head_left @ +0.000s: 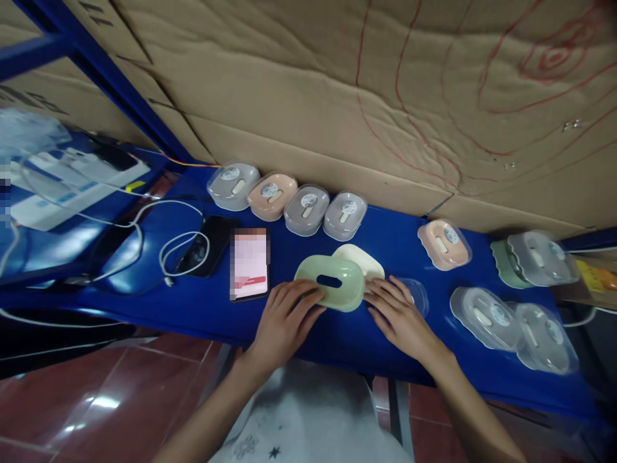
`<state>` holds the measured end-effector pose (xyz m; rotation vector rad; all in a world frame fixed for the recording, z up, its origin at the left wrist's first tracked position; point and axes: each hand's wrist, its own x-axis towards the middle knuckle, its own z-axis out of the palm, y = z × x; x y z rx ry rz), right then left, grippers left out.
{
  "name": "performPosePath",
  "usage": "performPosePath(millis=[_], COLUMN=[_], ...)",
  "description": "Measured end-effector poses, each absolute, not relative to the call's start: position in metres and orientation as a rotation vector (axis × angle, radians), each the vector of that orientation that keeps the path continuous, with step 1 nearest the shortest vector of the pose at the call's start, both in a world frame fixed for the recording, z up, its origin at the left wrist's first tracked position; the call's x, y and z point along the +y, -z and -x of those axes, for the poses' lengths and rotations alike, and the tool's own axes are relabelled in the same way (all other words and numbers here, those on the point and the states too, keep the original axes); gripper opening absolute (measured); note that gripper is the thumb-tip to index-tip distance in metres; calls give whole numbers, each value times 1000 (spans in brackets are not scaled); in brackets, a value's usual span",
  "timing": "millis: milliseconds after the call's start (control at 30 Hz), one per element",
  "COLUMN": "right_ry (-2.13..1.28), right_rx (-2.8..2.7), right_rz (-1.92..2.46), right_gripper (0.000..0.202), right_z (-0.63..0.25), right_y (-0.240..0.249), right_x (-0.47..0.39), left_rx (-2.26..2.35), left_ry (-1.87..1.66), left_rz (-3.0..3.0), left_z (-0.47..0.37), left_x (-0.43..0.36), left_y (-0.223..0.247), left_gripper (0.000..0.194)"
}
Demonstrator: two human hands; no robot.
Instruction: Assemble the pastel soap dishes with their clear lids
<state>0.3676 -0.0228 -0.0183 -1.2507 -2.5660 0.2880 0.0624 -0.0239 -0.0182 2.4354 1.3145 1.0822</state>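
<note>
A green oval tray (348,283) with a slot in its middle is tilted up between my hands near the table's front. My left hand (292,312) grips its left lower edge, fingers over the rim. At its right end is my right hand (395,315), fingers bent beside the rim; what they hold, if anything, is hidden. Behind the green tray lies a cream oval piece (360,258), partly covered by it. A clear lid (418,296) rests on the table just beyond my right hand, partly hidden by it.
Grey boxes (307,211) and a pink box (272,197) with clear lids line the back. Another pink box (444,244), more grey boxes (486,316) and a green one (511,265) stand right. A lit phone (249,263), dark phone (209,245) and white cables (180,204) lie left.
</note>
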Motion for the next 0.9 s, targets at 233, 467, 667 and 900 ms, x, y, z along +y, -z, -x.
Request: performPosePath(millis=[233,467,667,900], right_ry=[-66,-38,-84,56], right_rx=[-2304,-2442,-2517,-2253], right_rz=[1401,1348,1287,1813], right_gripper=[61,50,47,79], right_z=[-395,-357,-354,-415], right_y=[26,30,35,37], right_x=[-21,-24,-27,-47], left_rx=[1275,1095,1048,1257], left_ry=[-883,-638,-563,-644], left_rz=[-2603,-2719,-2727,-2661], left_z=[-99,-109,-97,-59], left_x=[10,33,20,-13], left_y=[21,27,32,28], left_gripper=[21,24,26,27])
